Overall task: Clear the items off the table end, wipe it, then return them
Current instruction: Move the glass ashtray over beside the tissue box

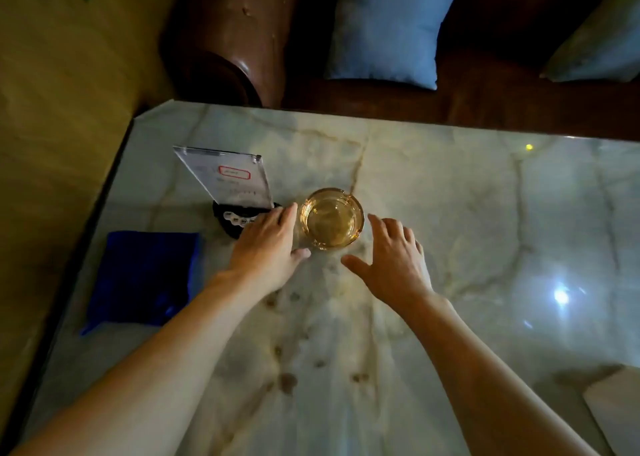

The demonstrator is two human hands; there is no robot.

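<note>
An amber glass ashtray (331,219) sits on the marble table (450,213). Left of it a clear acrylic sign holder (227,178) leans on a black round base (225,218). A folded blue cloth (143,279) lies flat near the table's left edge. My left hand (268,244) hovers with fingers spread, its fingertips over the black base and just left of the ashtray. My right hand (389,256) is spread on the ashtray's right side, a small gap from its rim. Neither hand holds anything.
A brown leather sofa (239,36) with a light blue cushion (388,26) runs along the table's far edge. A beige flat object (614,410) lies at the table's near right corner. The floor lies beyond the left table edge.
</note>
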